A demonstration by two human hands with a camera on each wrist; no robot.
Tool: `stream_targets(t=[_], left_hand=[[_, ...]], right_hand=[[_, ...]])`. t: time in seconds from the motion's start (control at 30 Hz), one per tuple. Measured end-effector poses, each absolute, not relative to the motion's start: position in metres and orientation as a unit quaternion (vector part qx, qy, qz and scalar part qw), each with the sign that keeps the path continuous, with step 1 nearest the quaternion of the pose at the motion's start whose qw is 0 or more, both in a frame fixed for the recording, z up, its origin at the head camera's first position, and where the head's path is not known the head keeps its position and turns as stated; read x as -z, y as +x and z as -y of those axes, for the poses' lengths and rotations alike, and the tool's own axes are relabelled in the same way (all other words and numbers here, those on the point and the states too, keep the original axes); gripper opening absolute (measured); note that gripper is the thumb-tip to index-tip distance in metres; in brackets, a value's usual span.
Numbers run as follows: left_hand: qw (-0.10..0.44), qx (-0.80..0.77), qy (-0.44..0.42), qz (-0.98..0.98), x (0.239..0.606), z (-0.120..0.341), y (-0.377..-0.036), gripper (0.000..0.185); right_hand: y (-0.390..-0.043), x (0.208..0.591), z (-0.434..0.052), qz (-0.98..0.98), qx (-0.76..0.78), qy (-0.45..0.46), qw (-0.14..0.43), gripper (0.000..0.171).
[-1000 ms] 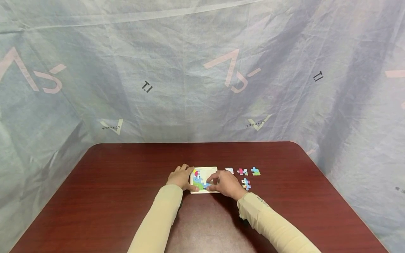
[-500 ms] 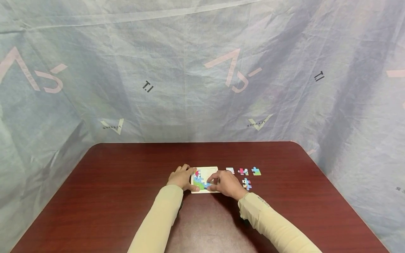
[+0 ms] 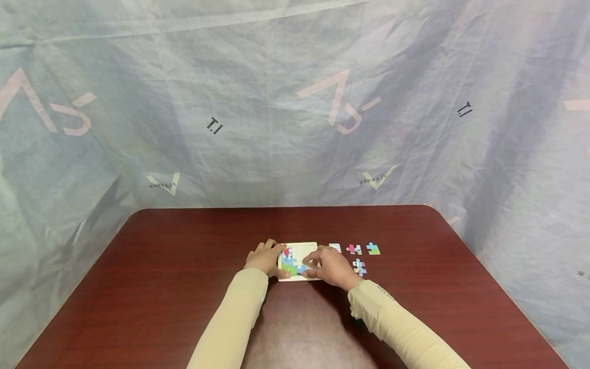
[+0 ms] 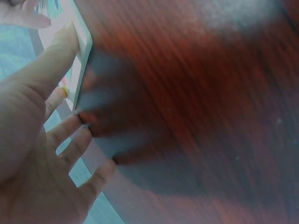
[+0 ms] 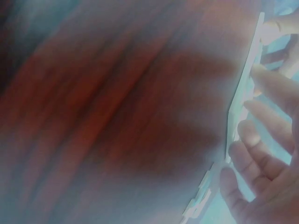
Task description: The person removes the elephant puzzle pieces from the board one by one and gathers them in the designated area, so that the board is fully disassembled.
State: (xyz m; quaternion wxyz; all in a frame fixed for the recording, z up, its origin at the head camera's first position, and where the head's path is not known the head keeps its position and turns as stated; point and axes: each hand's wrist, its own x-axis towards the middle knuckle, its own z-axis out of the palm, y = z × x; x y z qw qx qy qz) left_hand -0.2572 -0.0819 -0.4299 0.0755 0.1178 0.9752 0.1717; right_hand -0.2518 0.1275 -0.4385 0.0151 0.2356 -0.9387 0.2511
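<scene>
A small jigsaw puzzle in a pale tray (image 3: 301, 248) lies on the table, with joined pieces showing a blue figure in a red and white cap (image 3: 288, 256) over green along its left side. My left hand (image 3: 264, 259) rests at the tray's left side, thumb on the lower left and index finger at the upper left corner. Its other fingers spread straight onto the table in the left wrist view. My right hand (image 3: 333, 265) has thumb and curled index finger about a blue puzzle piece (image 3: 301, 268) low in the tray. The fingers partly hide that piece.
Right of the tray lie several loose puzzle pieces, among them a pink and white piece (image 3: 354, 249), a blue and green piece (image 3: 373, 249) and a multicoloured piece (image 3: 359, 267). A pale piece (image 3: 335, 248) is partly behind my right hand. Grey cloth (image 3: 267, 102) hangs behind the table (image 3: 184, 256).
Both hands stay at the tray almost unmoved. The fingertips of my right hand shift very slightly at the blue puzzle piece. The loose pieces lie as before.
</scene>
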Motion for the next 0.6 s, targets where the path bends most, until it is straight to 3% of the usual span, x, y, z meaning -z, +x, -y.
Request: stream_targets(t=[0.13,0.6], left_hand=[[0.083,-0.177,0.112,-0.974,0.422,0.081,-0.253,0.078],[0.09,-0.185,0.11,-0.972,0.409,0.079,-0.244,0.076]], right_hand=[[-0.252,0.439,-0.127,0.93,-0.267,0.254,0.016,0.017],[-0.256,0.439,-0.133,0.94,-0.246,0.235,0.019,0.016]])
